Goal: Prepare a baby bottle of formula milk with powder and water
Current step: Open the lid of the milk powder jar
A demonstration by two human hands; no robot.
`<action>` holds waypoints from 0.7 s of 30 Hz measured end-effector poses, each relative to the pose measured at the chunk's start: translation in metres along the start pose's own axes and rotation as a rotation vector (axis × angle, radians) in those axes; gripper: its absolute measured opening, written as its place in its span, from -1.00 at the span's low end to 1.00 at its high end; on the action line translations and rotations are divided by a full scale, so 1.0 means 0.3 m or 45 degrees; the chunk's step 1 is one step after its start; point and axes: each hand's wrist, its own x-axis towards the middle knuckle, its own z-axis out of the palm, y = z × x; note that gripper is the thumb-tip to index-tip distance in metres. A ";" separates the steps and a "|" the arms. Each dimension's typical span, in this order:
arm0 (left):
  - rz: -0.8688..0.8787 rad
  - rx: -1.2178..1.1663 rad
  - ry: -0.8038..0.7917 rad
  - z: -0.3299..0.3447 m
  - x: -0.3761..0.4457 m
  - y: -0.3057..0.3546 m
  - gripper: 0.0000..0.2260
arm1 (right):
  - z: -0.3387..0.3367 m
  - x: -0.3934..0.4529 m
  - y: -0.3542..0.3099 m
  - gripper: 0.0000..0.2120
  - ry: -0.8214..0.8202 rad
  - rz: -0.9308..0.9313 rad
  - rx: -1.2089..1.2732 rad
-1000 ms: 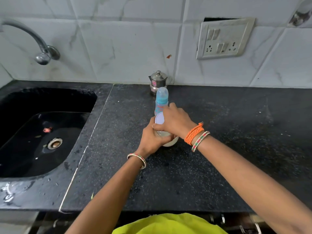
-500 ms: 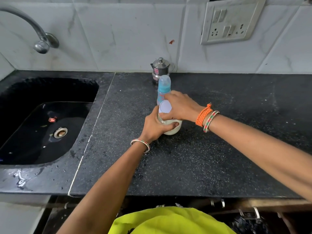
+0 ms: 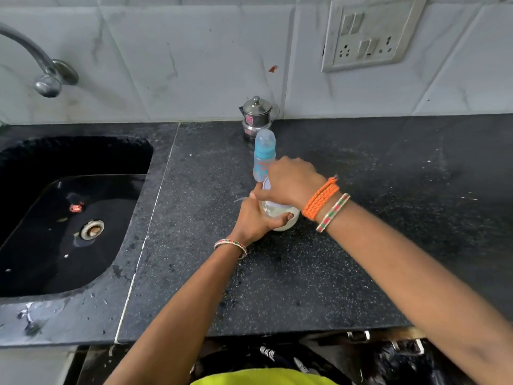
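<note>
A blue capped baby bottle (image 3: 263, 154) stands upright on the black stone counter (image 3: 347, 259), in front of a small steel pot. Just nearer me sits a small white container (image 3: 283, 222) holding something pale. My left hand (image 3: 256, 219) grips its side from the left, thumb curled round the near wall. My right hand (image 3: 291, 184) comes from above and grips its white lid (image 3: 267, 182), tilted at the container's rim. Most of the container is hidden by both hands.
A small lidded steel pot (image 3: 256, 115) stands against the tiled wall. A black sink (image 3: 69, 218) with a drain lies at the left under a curved tap (image 3: 41, 68). A switch and socket plate (image 3: 366, 34) is on the wall.
Both hands stay on the white container and its lid. The camera has tipped downward, so the counter and objects sit higher in view. The bottle and pot have not moved.
</note>
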 end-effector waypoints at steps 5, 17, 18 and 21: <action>-0.019 0.032 -0.040 -0.005 0.008 -0.015 -0.32 | -0.024 0.015 -0.006 -0.68 -0.237 -0.105 -0.174; -0.039 0.039 -0.040 0.035 0.043 -0.003 -0.15 | 0.004 0.057 0.068 -0.44 -0.401 -0.078 -0.179; -0.042 0.040 -0.029 0.039 0.046 0.002 -0.13 | -0.001 0.068 0.085 -0.32 -0.498 -0.115 -0.165; -0.044 0.010 -0.014 0.055 0.057 0.012 -0.15 | -0.016 0.083 0.133 -0.09 -0.625 -0.211 -0.050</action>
